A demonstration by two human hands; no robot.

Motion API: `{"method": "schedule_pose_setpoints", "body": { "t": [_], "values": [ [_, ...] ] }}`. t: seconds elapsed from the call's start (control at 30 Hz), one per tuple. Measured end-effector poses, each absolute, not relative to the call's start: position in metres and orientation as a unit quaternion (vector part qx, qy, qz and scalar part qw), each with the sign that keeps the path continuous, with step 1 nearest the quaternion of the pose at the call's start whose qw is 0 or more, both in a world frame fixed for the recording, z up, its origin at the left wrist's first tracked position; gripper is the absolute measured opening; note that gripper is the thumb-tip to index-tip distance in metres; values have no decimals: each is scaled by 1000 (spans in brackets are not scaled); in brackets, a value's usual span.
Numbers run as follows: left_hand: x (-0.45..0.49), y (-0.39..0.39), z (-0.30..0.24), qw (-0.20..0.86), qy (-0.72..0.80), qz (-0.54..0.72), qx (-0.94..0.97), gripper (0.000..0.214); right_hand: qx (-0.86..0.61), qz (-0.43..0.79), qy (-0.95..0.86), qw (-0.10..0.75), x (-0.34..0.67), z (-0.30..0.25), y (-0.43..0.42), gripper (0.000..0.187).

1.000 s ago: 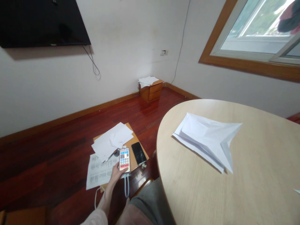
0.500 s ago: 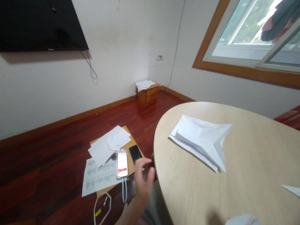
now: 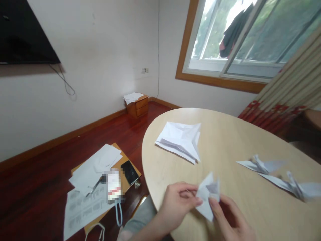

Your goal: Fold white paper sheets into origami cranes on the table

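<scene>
We record the left fingertips [image 3: 194, 201] pinched on the left edge of a small folded paper [image 3: 206, 195], thumb on top. The right hand [image 3: 232, 222] holds the same piece from the other side. Its thumb presses on the lower right flap, and the fingers under the paper are hidden. The paper therefore sits between the two grips, its pointed flaps standing up above the fingers. It is held just above the near edge of the round table [image 3: 225, 140]. The left hand [image 3: 175, 206] is closed around its pinch, palm turned inward. Motion blur softens both hands.

Farther out on the tabletop, a larger folded sheet [image 3: 180, 139] lies flat, well apart from the hands. To the right lie two folded paper figures [image 3: 260, 165], blurred.

On the floor to the left, a board carries loose sheets [image 3: 95, 164], a black phone [image 3: 129, 172] and a second phone [image 3: 114, 185] with a cable [image 3: 117, 214] attached. A small wooden cabinet [image 3: 137, 105] stands in the far corner with papers on top.
</scene>
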State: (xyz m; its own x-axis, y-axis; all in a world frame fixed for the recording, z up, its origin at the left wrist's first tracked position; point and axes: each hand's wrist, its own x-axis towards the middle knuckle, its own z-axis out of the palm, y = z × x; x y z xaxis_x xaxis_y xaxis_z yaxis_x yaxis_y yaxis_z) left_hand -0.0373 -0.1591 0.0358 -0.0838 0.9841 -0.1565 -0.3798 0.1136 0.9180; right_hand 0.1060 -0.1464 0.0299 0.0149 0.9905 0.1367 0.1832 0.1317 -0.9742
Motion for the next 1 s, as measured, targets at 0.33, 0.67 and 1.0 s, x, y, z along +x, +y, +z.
{"method": "schedule_pose_setpoints", "body": {
  "t": [0.33,0.67,1.0],
  "values": [
    [-25,-168,47,555,400,551,478,39,-454,402,-547,577,107,41,-154,24],
    [-33,-175,57,456,413,470,633,58,-436,308,-627,568,126,46,-175,18],
    [-13,-180,38,151,418,567,693,51,-460,452,-420,638,104,40,-183,59]
  ]
}}
